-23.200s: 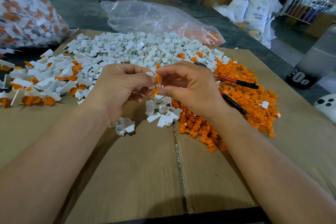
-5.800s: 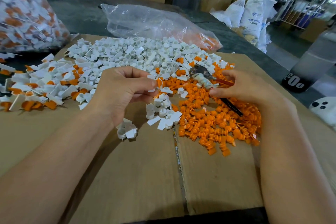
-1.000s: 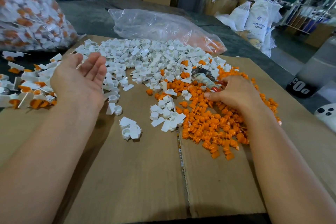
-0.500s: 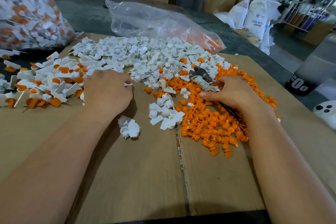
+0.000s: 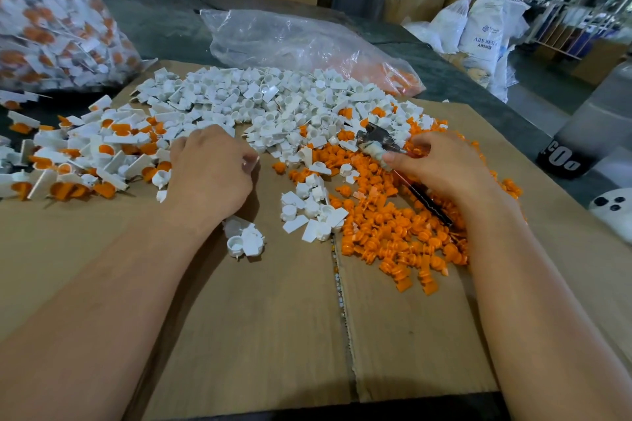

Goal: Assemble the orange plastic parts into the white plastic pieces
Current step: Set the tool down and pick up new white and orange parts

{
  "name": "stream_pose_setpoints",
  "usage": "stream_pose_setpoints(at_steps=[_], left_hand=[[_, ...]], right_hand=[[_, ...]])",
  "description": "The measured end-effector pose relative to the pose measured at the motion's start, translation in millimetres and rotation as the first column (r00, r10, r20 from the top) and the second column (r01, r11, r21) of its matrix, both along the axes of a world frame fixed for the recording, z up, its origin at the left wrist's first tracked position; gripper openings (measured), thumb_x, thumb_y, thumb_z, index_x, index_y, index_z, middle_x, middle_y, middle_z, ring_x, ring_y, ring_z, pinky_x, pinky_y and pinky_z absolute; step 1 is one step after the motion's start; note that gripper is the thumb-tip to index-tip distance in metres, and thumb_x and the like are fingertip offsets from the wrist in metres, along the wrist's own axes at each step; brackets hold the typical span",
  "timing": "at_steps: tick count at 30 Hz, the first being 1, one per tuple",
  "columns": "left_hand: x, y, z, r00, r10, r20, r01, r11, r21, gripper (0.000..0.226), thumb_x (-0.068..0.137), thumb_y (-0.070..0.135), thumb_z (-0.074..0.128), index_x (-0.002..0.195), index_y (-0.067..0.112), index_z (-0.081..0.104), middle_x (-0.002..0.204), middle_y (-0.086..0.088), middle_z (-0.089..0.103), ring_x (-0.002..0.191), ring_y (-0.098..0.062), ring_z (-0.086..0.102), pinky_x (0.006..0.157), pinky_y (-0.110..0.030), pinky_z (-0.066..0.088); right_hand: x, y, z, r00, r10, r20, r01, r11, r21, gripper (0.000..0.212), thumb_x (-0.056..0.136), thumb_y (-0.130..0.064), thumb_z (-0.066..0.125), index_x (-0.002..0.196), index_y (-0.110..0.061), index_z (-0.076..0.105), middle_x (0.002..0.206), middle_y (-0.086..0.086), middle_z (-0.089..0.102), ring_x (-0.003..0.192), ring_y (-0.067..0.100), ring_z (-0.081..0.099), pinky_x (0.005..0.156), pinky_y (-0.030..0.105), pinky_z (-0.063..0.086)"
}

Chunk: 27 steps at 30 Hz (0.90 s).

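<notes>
1. A dark surface [image 5: 164,24] carries a flat cardboard sheet [image 5: 273,335], and the white pieces [image 5: 273,102] lie heaped on the sheet's far half; we place everything else from that white heap.
2. Far left of the white heap stands a bulging clear sack [image 5: 51,27] packed with white-and-orange pieces.
3. Directly behind the white heap lies a crumpled plastic bag [image 5: 290,41] with some orange showing in its right end.
4. The orange parts [image 5: 393,236] spread in a loose pile to the right of and nearer than the white heap, touching its edge.
5. Joined pieces [image 5: 85,154], white with orange inside, lie scattered at the white heap's left edge.
6. Our left hand [image 5: 212,174] rests knuckles-up on the white heap's near edge, fingers curled under; we cannot tell whether they hold anything.
7. Our right hand [image 5: 444,167] lies well apart from it, on the orange pile right of the white heap, fingers bent; we cannot tell what they hold.
8. Pliers [image 5: 374,142] lie at the white heap's right edge, their handles running under the right hand, whose thumb touches their taped neck.
9. A small cluster of white pieces [image 5: 244,241] sits alone, nearer than the white heap, beside the left wrist.
</notes>
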<state>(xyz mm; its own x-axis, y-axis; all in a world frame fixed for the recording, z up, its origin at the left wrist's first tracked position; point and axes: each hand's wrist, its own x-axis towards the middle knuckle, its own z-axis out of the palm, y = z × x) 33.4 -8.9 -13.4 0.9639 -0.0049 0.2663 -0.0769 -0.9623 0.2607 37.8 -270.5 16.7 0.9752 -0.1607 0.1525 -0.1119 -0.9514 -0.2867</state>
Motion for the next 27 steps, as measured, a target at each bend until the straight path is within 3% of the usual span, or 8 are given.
stream_pose_setpoints(at_steps=[6, 9, 13, 17, 20, 22, 25, 27], left_hand=[[-6, -1, 6, 0.988, -0.013, 0.155, 0.048, 0.972, -0.228, 0.024, 0.084, 0.002, 0.060, 0.100, 0.015, 0.072, 0.105, -0.009, 0.066, 0.101, -0.028, 0.058, 0.083, -0.033, 0.041], [-4, -3, 3, 0.995, -0.021, 0.101, 0.044, 0.972, -0.230, 0.027, 0.084, 0.000, 0.057, 0.101, 0.017, 0.070, 0.101, -0.006, 0.065, 0.100, -0.025, 0.057, 0.076, -0.031, 0.041], [-2, -2, 2, 0.993, -0.046, 0.112, 0.068, 0.978, -0.195, 0.034, 0.082, 0.002, 0.062, 0.112, 0.017, 0.066, 0.105, -0.008, 0.055, 0.102, -0.030, 0.054, 0.074, -0.032, 0.038], [-1, -3, 1, 0.996, -0.078, 0.030, 0.081, 0.989, -0.125, 0.027, 0.088, 0.009, 0.059, 0.112, 0.018, 0.068, 0.116, -0.010, 0.063, 0.108, -0.031, 0.055, 0.086, -0.039, 0.045], [-1, -2, 1, 0.995, -0.088, 0.055, 0.096, 0.980, -0.175, 0.025, 0.088, 0.008, 0.057, 0.108, 0.017, 0.069, 0.111, -0.009, 0.065, 0.107, -0.030, 0.055, 0.088, -0.040, 0.047], [-2, -2, 1, 0.987, -0.097, 0.130, 0.129, 0.956, -0.263, 0.026, 0.088, 0.008, 0.057, 0.111, 0.016, 0.067, 0.105, -0.006, 0.066, 0.101, -0.024, 0.057, 0.084, -0.030, 0.046], [-6, -6, 9, 0.987, -0.134, 0.093, 0.163, 0.809, -0.564, 0.026, 0.086, 0.011, 0.064, 0.110, 0.020, 0.066, 0.084, 0.011, 0.061, 0.076, -0.003, 0.055, 0.065, -0.005, 0.037], [-9, -8, 16, 0.975, -0.223, -0.016, 0.115, 0.562, -0.819, 0.018, 0.083, 0.007, 0.066, 0.094, 0.022, 0.069, 0.077, 0.009, 0.066, 0.068, -0.004, 0.061, 0.065, -0.008, 0.048]], right_hand=[[-7, 10, 9, 0.946, -0.013, 0.325, -0.048, 0.983, 0.178, 0.042, 0.086, -0.042, 0.059, 0.118, -0.016, 0.060, 0.119, 0.001, 0.060, 0.105, 0.014, 0.054, 0.082, 0.028, 0.039], [-10, 17, 11, 0.928, 0.026, 0.370, -0.110, 0.972, 0.208, 0.031, 0.087, -0.036, 0.059, 0.111, -0.017, 0.065, 0.108, -0.003, 0.064, 0.090, 0.006, 0.054, 0.079, 0.026, 0.043], [-12, 22, 11, 0.934, 0.107, 0.342, -0.180, 0.965, 0.188, 0.020, 0.087, -0.030, 0.060, 0.101, -0.018, 0.068, 0.090, -0.011, 0.060, 0.073, -0.001, 0.051, 0.072, 0.017, 0.040], [-14, 31, 8, 0.939, 0.264, 0.222, -0.303, 0.938, 0.168, 0.016, 0.085, -0.030, 0.063, 0.097, -0.021, 0.069, 0.081, -0.019, 0.056, 0.072, -0.008, 0.049, 0.065, 0.005, 0.035], [-16, 42, 3, 0.925, 0.375, 0.057, -0.380, 0.917, 0.121, 0.018, 0.083, -0.034, 0.064, 0.098, -0.025, 0.067, 0.079, -0.021, 0.054, 0.073, -0.007, 0.050, 0.063, 0.007, 0.034], [-16, 47, 0, 0.904, 0.426, -0.029, -0.423, 0.903, 0.082, 0.023, 0.082, -0.036, 0.065, 0.102, -0.024, 0.067, 0.083, -0.016, 0.057, 0.078, -0.001, 0.054, 0.066, 0.012, 0.039], [-16, 52, -3, 0.887, 0.453, -0.084, -0.448, 0.891, 0.072, 0.029, 0.082, -0.035, 0.066, 0.108, -0.022, 0.066, 0.094, -0.010, 0.060, 0.078, -0.001, 0.051, 0.067, 0.010, 0.039], [-15, 53, -4, 0.880, 0.466, -0.096, -0.459, 0.884, 0.088, 0.027, 0.084, -0.032, 0.065, 0.108, -0.021, 0.066, 0.096, -0.010, 0.061, 0.073, -0.005, 0.049, 0.063, 0.004, 0.036]])
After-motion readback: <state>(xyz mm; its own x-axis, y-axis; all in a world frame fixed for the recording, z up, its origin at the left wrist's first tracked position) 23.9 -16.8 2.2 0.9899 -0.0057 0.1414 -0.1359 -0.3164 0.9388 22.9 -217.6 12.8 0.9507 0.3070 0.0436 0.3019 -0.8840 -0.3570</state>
